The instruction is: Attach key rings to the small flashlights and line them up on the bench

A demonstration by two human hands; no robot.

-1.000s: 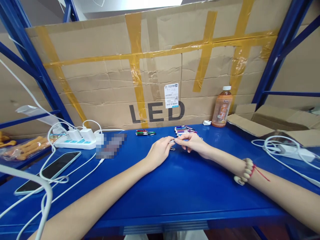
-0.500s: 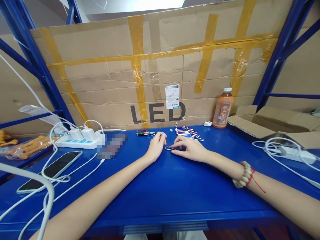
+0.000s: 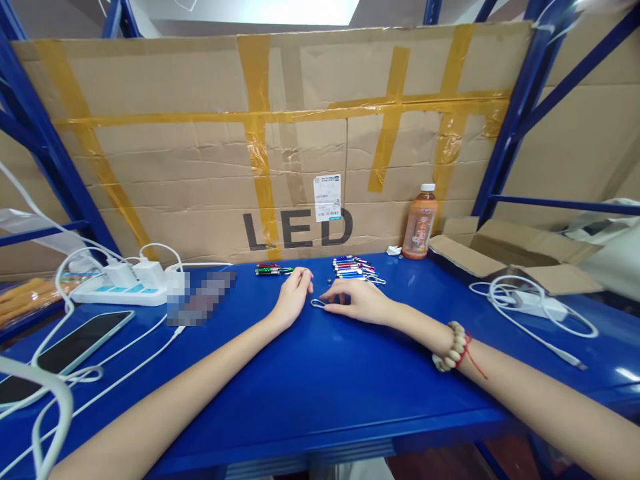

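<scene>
Head view: right hand (image 3: 361,301) touches metal clip (image 3: 317,305), grip unclear; left hand (image 3: 294,297) curled, contents hidden

Right hand (image 3: 361,300) at a small silvery loop (image 3: 317,303), left hand (image 3: 292,297) near, blue tabletop (image 3: 320,380) beneath

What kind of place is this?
Probably a storeroom or workshop: there's a blue metal rack, a big taped cardboard panel printed LED, and a power strip.
</scene>
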